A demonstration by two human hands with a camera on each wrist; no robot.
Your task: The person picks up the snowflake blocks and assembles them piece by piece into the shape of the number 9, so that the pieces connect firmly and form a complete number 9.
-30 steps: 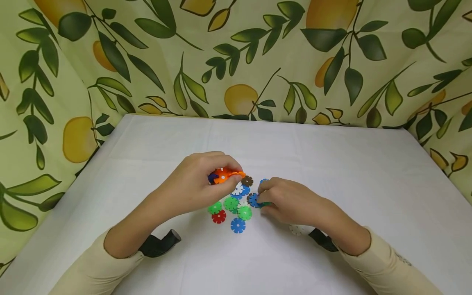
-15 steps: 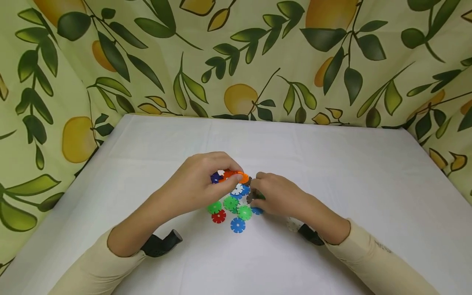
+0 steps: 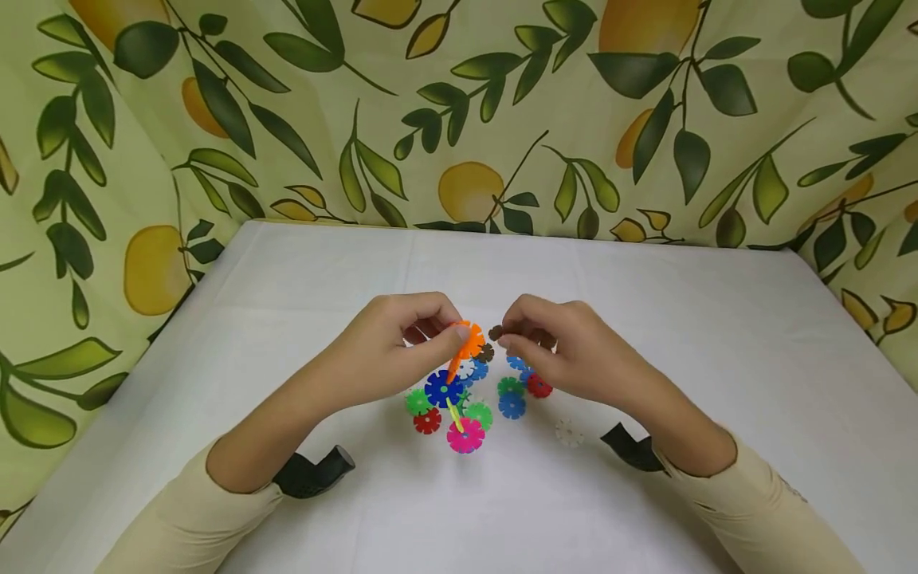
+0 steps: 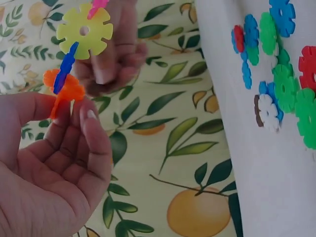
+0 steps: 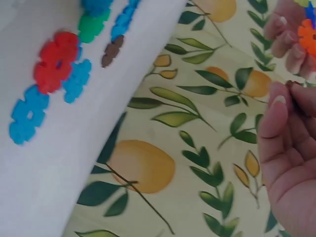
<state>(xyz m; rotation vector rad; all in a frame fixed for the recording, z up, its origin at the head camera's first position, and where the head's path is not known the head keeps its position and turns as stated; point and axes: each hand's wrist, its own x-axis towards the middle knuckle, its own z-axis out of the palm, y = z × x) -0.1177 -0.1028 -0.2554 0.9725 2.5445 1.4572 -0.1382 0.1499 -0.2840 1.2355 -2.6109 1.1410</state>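
My left hand [image 3: 402, 343] pinches an orange notched disc [image 3: 472, 341] between thumb and fingers. It ends a chain of interlocked discs: a second orange one seen edge-on, a dark blue disc [image 3: 443, 390], a yellow disc [image 4: 94, 39] and a pink disc [image 3: 466, 436]. The chain slants down toward the person in the head view. Across a small gap, my right hand [image 3: 566, 343] pinches a brown disc [image 3: 496, 332], mostly covered by the fingertips in the right wrist view. The two held pieces are apart, both above the table.
Loose discs lie below the hands: a red disc [image 3: 539, 385], a blue disc [image 3: 512, 405], a green disc [image 3: 479, 416], a white disc [image 3: 570, 432] and several others, some overlapping. The white-covered table [image 3: 344, 263] meets a fruit-patterned cloth [image 3: 287, 159] behind.
My right hand has taken a brown disc from the pile and lifted it up and to the right. My left hand's chain has turned, bringing its blue, yellow and pink discs into view.
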